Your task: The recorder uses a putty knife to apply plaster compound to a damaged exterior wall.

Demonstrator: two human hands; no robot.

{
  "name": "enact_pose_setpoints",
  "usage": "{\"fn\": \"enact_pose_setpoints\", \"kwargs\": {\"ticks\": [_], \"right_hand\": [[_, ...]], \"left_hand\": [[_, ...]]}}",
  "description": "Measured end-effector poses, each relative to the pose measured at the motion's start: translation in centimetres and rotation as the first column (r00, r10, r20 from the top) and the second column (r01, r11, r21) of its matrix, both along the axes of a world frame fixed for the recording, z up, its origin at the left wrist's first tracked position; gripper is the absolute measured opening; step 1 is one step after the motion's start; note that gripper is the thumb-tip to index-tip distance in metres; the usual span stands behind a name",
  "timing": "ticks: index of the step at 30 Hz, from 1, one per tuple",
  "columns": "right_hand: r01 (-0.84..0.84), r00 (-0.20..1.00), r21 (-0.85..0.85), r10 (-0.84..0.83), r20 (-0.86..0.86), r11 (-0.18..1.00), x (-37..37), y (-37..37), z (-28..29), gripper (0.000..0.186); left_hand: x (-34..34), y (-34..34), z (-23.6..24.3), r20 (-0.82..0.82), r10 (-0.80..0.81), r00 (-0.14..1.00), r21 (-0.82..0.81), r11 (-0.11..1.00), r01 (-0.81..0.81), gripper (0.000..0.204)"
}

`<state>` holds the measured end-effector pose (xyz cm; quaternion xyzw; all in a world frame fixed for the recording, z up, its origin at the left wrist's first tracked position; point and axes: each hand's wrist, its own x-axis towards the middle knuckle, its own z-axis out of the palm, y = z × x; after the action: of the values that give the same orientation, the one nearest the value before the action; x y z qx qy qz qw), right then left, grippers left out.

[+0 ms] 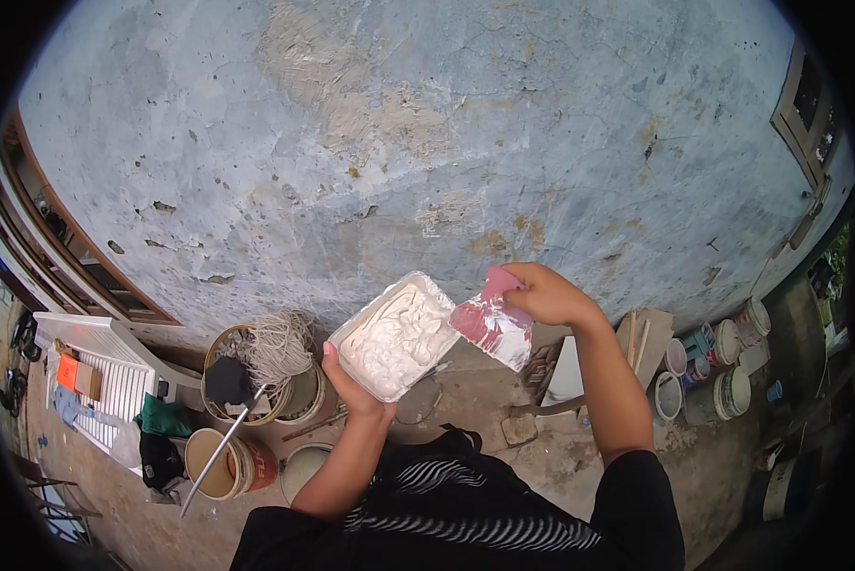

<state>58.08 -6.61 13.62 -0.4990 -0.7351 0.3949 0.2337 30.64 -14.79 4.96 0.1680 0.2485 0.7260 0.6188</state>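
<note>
My left hand [351,385] grips a rectangular tub [387,392] by its near left side, thumb up along the wall. Thick white filler paste [404,333] with a rough, scooped surface lies inside it. Just right of the tub, my right hand [545,293] is closed round a pink plastic putty scraper [494,309]. White paste is smeared over the scraper's blade, which points down beside the tub's right edge. In front of me rises a weathered blue-grey wall [542,143] with chips, cracks and beige filled patches.
A bundle of rope [280,347] sits over buckets on the left, near a bucket with a metal pole [223,447] leaning across it. A white slatted rack [113,366] holds boxes and bags. Several pails [729,390] stand at right by boards [642,343]. Windows flank the wall.
</note>
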Motion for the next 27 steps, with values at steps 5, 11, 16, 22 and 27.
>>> {"fn": "enact_pose_setpoints", "kwargs": {"ticks": [5, 11, 16, 22, 27], "right_hand": [[-0.013, 0.999, -0.266, 0.021, 0.027, 0.964, -1.0, 1.2, 0.3, 0.022], [-0.075, 0.995, -0.442, 0.039, -0.091, 0.894, -2.2, 1.4, -1.3, 0.017], [-0.168, 0.975, -0.468, 0.074, -0.212, 0.867, -3.7, 0.8, -1.9, 0.02], [-0.193, 0.976, -0.544, 0.1, -0.195, 0.816, -3.8, 1.1, -3.1, 0.02], [-0.216, 0.969, -0.573, 0.101, -0.226, 0.791, -4.4, 1.0, -4.5, 0.018]], "left_hand": [[0.1, 0.4, -0.7, -0.001, 0.045, 0.999, -0.027, 0.999, -0.045, 0.082], [0.8, 1.1, -0.6, 0.009, 0.035, 0.999, -0.018, 0.999, -0.035, 0.08], [1.3, 1.7, -1.3, -0.005, 0.046, 0.999, -0.029, 0.999, -0.046, 0.079], [2.0, 2.1, -1.6, -0.024, 0.018, 1.0, -0.023, 1.0, -0.019, 0.078], [2.7, 2.5, -2.1, -0.03, -0.005, 1.0, -0.092, 0.996, 0.002, 0.078]]}}
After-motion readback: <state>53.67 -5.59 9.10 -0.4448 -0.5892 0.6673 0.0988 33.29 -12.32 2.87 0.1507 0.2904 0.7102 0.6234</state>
